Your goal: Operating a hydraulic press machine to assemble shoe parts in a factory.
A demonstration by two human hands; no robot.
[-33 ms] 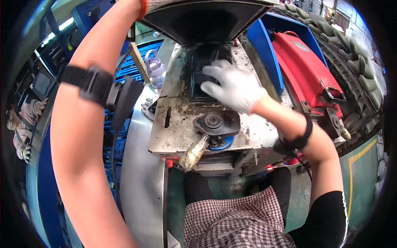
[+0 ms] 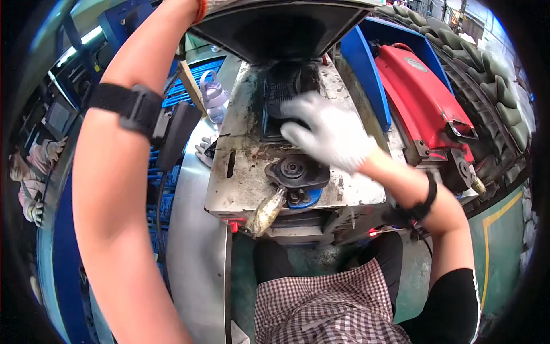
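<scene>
My right hand (image 2: 329, 132) wears a white knit glove and hovers over the machine's bed. Its fingers are outstretched with the thumb apart, slightly blurred, and nothing shows in them. Left of it lies a black, ridged, sole-shaped piece (image 2: 282, 92) in a dark flat frame, partly hidden by the fingers. My left arm reaches up to the raised dark plate (image 2: 263, 34) at the top. Only the cuff of my gloved left hand (image 2: 220, 5) shows beside that plate's upper edge; its fingers are hidden.
A clamp with a round hub (image 2: 293, 168) and a worn, wrapped handle (image 2: 266, 215) sits at the near edge. A lilac bottle (image 2: 215, 100) stands left. At right are a blue bin wall (image 2: 366, 74) and a red cover (image 2: 424, 92). Another person's gloved hands (image 2: 37, 212) show far left.
My right hand has drawn slightly right and toward me, uncovering more of the black ridged piece. My left arm stays raised at the plate.
</scene>
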